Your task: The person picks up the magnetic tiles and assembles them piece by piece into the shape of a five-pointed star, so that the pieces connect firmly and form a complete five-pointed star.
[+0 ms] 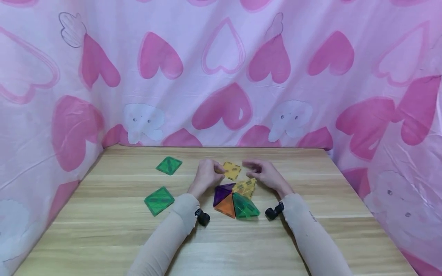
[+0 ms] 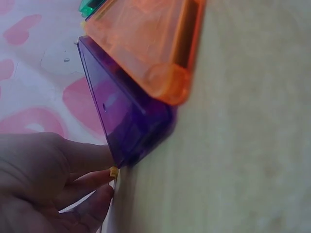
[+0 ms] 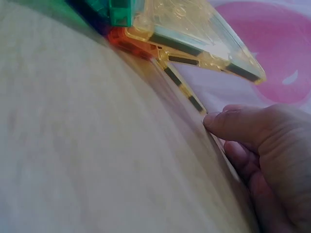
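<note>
A yellow square magnetic tile (image 1: 232, 171) lies beyond a raised cluster of translucent tiles. The left hand (image 1: 207, 174) pinches its left side; a bit of its yellow edge shows between thumb and fingers in the left wrist view. To its right, the right hand (image 1: 267, 176) has fingers loosely bent, the thumb tip close to the tile's edge; whether they touch I cannot tell. In the cluster, a purple triangle tile (image 1: 222, 193), an orange triangle tile (image 1: 226, 207), a green tile (image 1: 245, 207) and a yellow triangle tile (image 1: 246, 188) meet at a central peak.
Two green tiles, a farther one (image 1: 169, 165) and a nearer one (image 1: 159, 201), lie flat on the left of the wooden table (image 1: 221, 249). A pink heart-patterned curtain (image 1: 221, 103) surrounds its back and sides. Black wrist cameras sit low beside the cluster.
</note>
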{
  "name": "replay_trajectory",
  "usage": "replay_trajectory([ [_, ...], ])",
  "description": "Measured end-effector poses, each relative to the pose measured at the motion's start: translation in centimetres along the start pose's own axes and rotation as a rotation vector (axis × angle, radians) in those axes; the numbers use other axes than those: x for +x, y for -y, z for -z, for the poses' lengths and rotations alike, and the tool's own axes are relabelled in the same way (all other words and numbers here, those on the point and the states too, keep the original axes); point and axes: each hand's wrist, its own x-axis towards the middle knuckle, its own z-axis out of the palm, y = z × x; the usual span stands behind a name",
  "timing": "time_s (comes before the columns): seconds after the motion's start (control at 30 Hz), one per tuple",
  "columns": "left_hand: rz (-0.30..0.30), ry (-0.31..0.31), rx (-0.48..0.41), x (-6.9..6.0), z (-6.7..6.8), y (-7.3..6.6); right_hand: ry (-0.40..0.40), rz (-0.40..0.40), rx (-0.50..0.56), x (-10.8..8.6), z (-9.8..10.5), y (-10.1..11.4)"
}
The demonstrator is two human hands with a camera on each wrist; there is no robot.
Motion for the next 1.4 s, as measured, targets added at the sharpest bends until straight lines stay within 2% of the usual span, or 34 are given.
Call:
replay_trajectory([
  [0.1, -0.015, -0.005, -0.040, 0.2, -0.2, 0.4, -0.005, 0.005, -0.046, 0.2, -0.3, 0.1],
  [0.13, -0.033, -0.015, -0.045, 0.5, -0.6, 1.0, -0.005, 0.005, -0.046, 0.2, -0.4, 0.2],
  [0.23, -0.066, -0.038, -0.041, 1.1, -1.2, 2.3, -0.004, 0.004, -0.023, 0.4, -0.7, 0.4],
  [0.3, -0.066, -0.039, -0.041, 1.0, -1.3, 2.4, -0.005, 0.000, -0.001, 0.5, -0.9, 0.7],
  [0.33, -0.063, -0.030, -0.042, 0.9, -1.3, 2.4, -0.007, -0.002, 0.011, 0.5, -1.0, 0.7],
  [0.4, -0.028, 0.004, -0.060, 0.3, -0.6, 1.3, -0.011, -0.008, 0.036, 0.6, -1.2, 0.9],
  [0.47, -0.011, 0.026, -0.067, 0.1, -0.4, 0.8, -0.014, -0.014, 0.063, 0.7, -1.3, 1.0],
  [0.57, -0.013, 0.048, -0.049, 0.1, -0.5, 0.6, -0.013, -0.021, 0.112, 0.7, -1.3, 1.2],
  [0.73, -0.049, 0.027, -0.054, 0.2, -0.3, 0.5, -0.024, -0.054, 0.189, 0.6, -1.0, 1.1],
  [0.83, -0.036, 0.023, -0.150, 0.3, -0.2, 0.6, -0.035, -0.053, 0.209, 0.6, -0.8, 0.9],
  [1.0, 0.057, 0.044, -0.395, 0.2, -0.2, 0.8, -0.071, -0.053, 0.264, 0.4, -0.4, 0.5],
  [1.13, 0.087, 0.061, -0.544, 0.1, -0.1, 1.0, -0.084, -0.054, 0.299, 0.4, -0.4, 0.4],
  [1.2, 0.091, 0.073, -0.587, 0.0, 0.0, 1.0, -0.085, -0.052, 0.302, 0.3, -0.3, 0.4],
  [1.4, 0.105, 0.096, -0.616, -0.1, -0.2, 1.1, -0.089, -0.061, 0.319, 0.1, -0.3, 0.2],
])
